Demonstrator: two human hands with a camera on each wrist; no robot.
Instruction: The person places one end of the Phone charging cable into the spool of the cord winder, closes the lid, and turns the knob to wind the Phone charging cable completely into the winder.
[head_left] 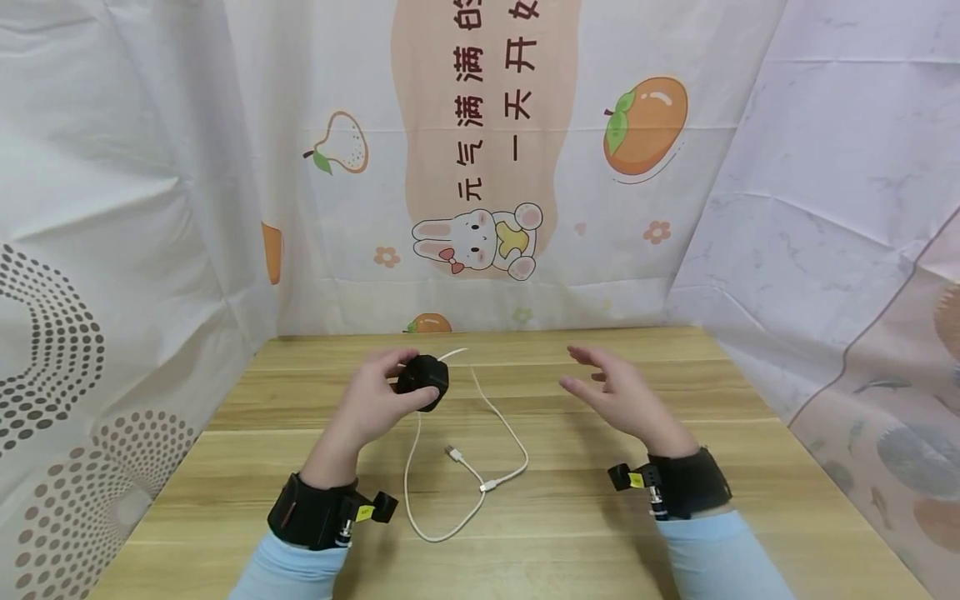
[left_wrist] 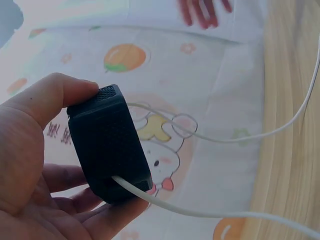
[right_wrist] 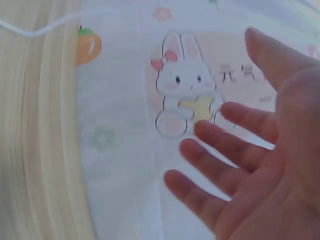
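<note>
My left hand (head_left: 372, 402) grips a small black box (head_left: 424, 383) between thumb and fingers, held up over the table. In the left wrist view, a white USB cable (left_wrist: 200, 212) comes out near the lower end of the black box (left_wrist: 107, 145), and another stretch of it appears from behind. The cable (head_left: 517, 437) loops down to the tabletop, where its USB plug (head_left: 453, 452) lies inside the loop. A second white connector (head_left: 488, 486) sits where the strands meet. Off to the right, my right hand (head_left: 618, 392) is held in the air with fingers spread, holding nothing.
The wooden table (head_left: 555, 550) spreads under both hands. Behind it hangs a printed cloth (head_left: 337, 250) with a rabbit and fruit, and more cloth closes off both sides. A black strap with a small camera is on each wrist.
</note>
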